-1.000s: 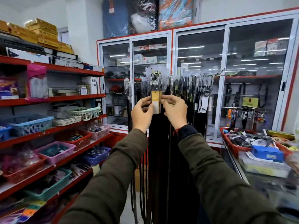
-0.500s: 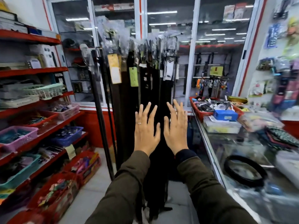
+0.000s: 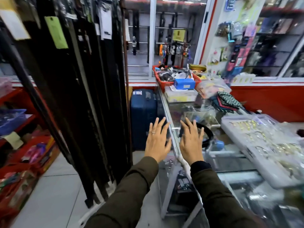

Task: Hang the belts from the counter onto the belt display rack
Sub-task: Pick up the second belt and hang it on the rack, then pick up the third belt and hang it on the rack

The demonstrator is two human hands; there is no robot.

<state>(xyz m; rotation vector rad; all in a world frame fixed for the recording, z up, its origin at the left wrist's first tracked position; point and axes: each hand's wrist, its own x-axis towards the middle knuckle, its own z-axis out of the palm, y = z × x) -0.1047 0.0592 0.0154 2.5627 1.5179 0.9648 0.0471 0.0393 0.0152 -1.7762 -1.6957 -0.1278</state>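
Note:
A coiled black belt (image 3: 207,137) lies on the glass counter (image 3: 233,163), partly hidden behind my right hand (image 3: 190,142). That hand hovers over the counter's left edge, fingers spread, holding nothing. My left hand (image 3: 157,140) is beside it, just left of the counter edge, also spread and empty, with a ring on one finger. Several dark belts (image 3: 85,89) with paper tags hang in a row from the display rack on the left, reaching almost to the floor. The rack's top bar is out of view.
A blue suitcase (image 3: 143,117) stands between the rack and the counter. A red basket (image 3: 166,83) of goods and a blue box (image 3: 184,84) sit at the counter's far end. Clear trays of jewellery (image 3: 263,145) cover its right side. Red shelves (image 3: 14,122) line the left.
My hands let go of the belt tag on the rack, opened, and swung right and down to the counter. My view turned from the rack toward the counter.

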